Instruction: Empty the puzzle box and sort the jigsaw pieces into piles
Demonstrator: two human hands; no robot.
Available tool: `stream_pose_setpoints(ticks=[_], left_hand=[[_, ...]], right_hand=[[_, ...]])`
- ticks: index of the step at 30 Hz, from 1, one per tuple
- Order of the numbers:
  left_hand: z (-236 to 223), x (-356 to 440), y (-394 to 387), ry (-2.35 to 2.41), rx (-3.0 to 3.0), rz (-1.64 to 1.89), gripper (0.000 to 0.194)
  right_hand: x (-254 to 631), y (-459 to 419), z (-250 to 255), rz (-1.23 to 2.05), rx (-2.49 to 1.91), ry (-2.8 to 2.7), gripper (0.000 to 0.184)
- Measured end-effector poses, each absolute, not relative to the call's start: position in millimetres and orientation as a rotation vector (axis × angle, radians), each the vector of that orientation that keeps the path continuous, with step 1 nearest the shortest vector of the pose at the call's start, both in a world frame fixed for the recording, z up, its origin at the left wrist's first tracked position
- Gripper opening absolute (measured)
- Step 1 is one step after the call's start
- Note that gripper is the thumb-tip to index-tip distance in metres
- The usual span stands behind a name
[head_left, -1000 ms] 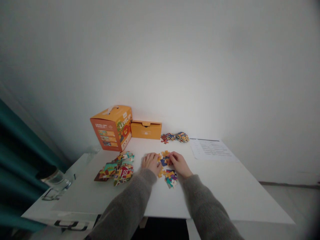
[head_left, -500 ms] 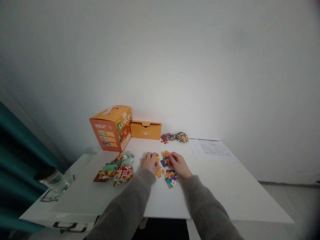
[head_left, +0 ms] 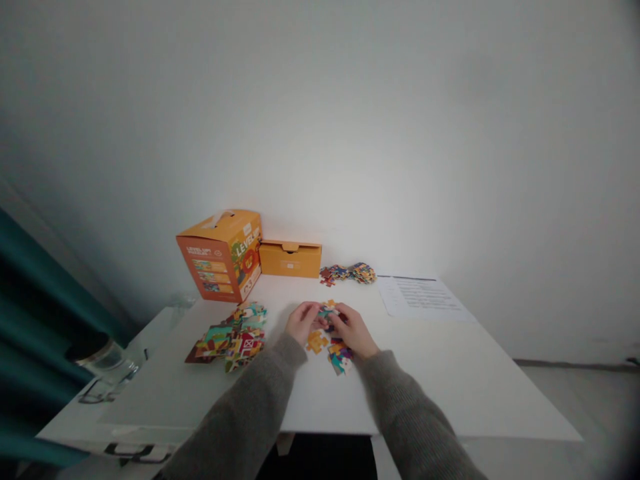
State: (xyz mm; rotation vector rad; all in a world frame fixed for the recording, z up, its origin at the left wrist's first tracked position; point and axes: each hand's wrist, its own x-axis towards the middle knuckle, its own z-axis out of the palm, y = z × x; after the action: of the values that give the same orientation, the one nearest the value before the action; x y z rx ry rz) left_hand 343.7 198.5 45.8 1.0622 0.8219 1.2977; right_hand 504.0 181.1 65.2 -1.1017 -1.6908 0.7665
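Between my two hands is a teal-and-white jigsaw puzzle piece (head_left: pixel 328 311), raised a little above the table. My left hand (head_left: pixel 302 322) is closed on its left side, thumb and fingers pinched. My right hand (head_left: pixel 354 331) pinches it from the right. Whether it is one piece or two is too small to tell. Just below my hands lie yellow-orange puzzle pieces (head_left: pixel 317 342), backs up. Nearer me is a small group of colourful pieces (head_left: pixel 340 358) in teal, purple and white. My fingers partly hide other pieces beneath them.
To the left sits a heap of farm-picture puzzle pieces (head_left: pixel 233 341). Behind it stand an orange puzzle box (head_left: pixel 220 257) and a low yellow box (head_left: pixel 291 260). Another pile of pieces (head_left: pixel 361 273) lies by the wall, beside a printed sheet (head_left: pixel 425 298). A glass jar (head_left: pixel 107 360) stands far left.
My left hand has lifted off the yellow pieces and turned inward to meet my right hand. A teal-and-white piece now shows between them, held up.
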Motion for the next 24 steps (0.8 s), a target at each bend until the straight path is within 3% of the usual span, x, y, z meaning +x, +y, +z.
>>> stream_pose_setpoints(ticks=[9, 19, 24], left_hand=[[45.7, 341.9, 196.6, 0.965, 1.158, 1.299, 0.045], [45.3, 339.5, 199.1, 0.899, 1.051, 1.263, 0.043], [46.0, 343.7, 195.7, 1.061, 1.142, 1.390, 0.030]], right_hand=[[499.6, 181.7, 65.9, 1.356, -0.981, -1.220, 0.051], [499.3, 179.5, 69.0, 1.266, -0.965, -1.269, 0.034], [508.9, 194.0, 61.1, 1.056, -1.087, -1.146, 0.036]])
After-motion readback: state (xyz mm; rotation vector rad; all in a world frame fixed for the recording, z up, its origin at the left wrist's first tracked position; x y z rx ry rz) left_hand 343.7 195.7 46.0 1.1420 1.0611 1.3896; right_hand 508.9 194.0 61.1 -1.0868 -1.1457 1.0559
